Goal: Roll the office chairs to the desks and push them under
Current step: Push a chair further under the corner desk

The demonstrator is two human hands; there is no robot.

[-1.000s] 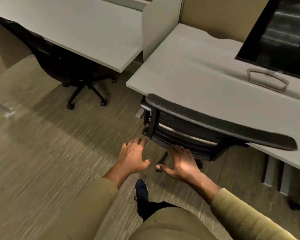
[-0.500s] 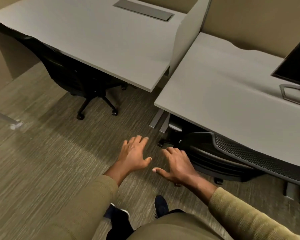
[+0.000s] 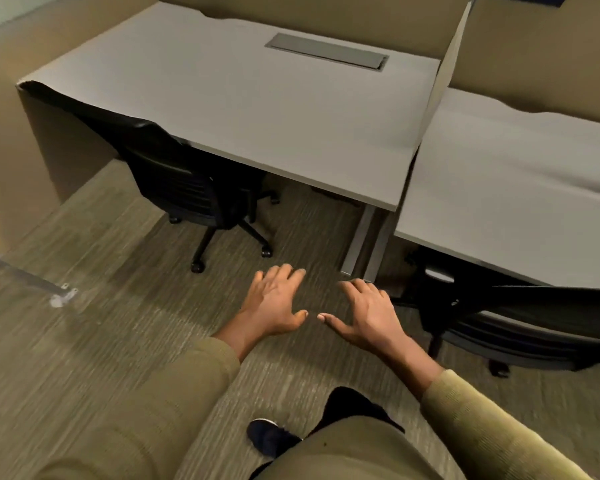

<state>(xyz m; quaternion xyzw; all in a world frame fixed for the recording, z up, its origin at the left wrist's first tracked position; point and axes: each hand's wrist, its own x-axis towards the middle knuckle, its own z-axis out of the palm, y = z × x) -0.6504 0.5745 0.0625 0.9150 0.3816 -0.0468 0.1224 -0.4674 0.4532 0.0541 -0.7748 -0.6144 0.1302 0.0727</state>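
Observation:
Two black office chairs sit tucked under grey desks. The left chair (image 3: 184,181) is under the left desk (image 3: 243,98), its back and wheeled base showing. At the right edge, the right chair (image 3: 520,327) is pushed under the right desk (image 3: 499,188); only its back and part of its base show. My left hand (image 3: 274,303) and my right hand (image 3: 368,317) hover side by side over the carpet between the two chairs. Both are empty with fingers spread, touching nothing.
A thin grey divider panel (image 3: 440,81) stands between the desks, with a metal desk leg (image 3: 361,244) below it. A grey cable hatch (image 3: 326,50) is set into the left desk. Tan partition walls close the left side and back. A floor bracket (image 3: 63,299) lies on the carpet at left.
The view has swung left: the right chair and its monitor have slid to the right edge and the left desk fills the view. Both hands have come away from the right chair's back.

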